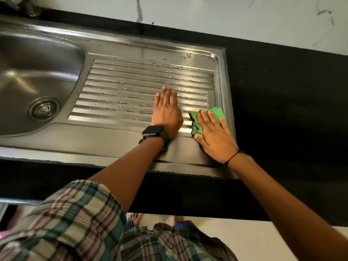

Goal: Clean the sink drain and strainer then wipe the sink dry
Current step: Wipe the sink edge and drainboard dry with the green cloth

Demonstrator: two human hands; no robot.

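A stainless steel sink has its basin [28,76] at the left and a ribbed drainboard [122,91] to the right. The round metal strainer [44,108] sits in the drain at the basin's bottom. Water drops lie on the far ribs of the drainboard. My left hand [166,112], with a dark watch on the wrist, rests flat on the ribs with fingers together and holds nothing. My right hand [214,132] presses a green cloth [216,113] flat against the drainboard's near right corner.
A black countertop [282,102] surrounds the sink and runs to the right. A white marbled wall [226,16] stands behind it. A dark blurred object [20,6] sits at the far left back corner. My checked shirt and bare feet show below.
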